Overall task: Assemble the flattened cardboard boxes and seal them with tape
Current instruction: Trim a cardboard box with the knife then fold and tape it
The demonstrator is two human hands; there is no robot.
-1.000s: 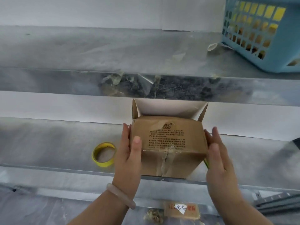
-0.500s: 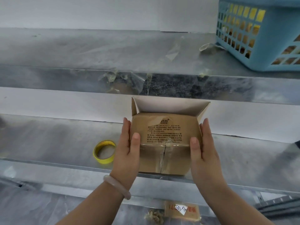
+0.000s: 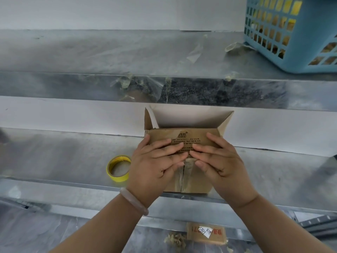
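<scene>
My left hand [image 3: 155, 165] and right hand [image 3: 218, 165] lie flat on the box [image 3: 189, 137], fingers straight and nearly meeting tip to tip. They grip nothing and only press the clear tape [image 3: 190, 167] down over the seam [image 3: 182, 178]. The box stands at the very front of the lower shelf [image 3: 63, 157], its near bottom edge right at the lip, with the yellow roll [image 3: 118, 178] just beside my left hand. That lip worries me most: the metal looks slick, and if my push leans toward me the box could slide off the front. The box is also hollow behind the flaps, so I judge that a hard press could cave them in, open the seam and leave the tape wrinkled or only half stuck. It already looks crinkled near my fingertips. Uneven pressure from one hand could twist the box and skew the strip. The box's long axis runs left to right across me, along the shelf edge. The taped face is turned toward me, the open mouth points away and up toward the wall [image 3: 73, 114], and the seam runs crosswise to the long axis.
</scene>
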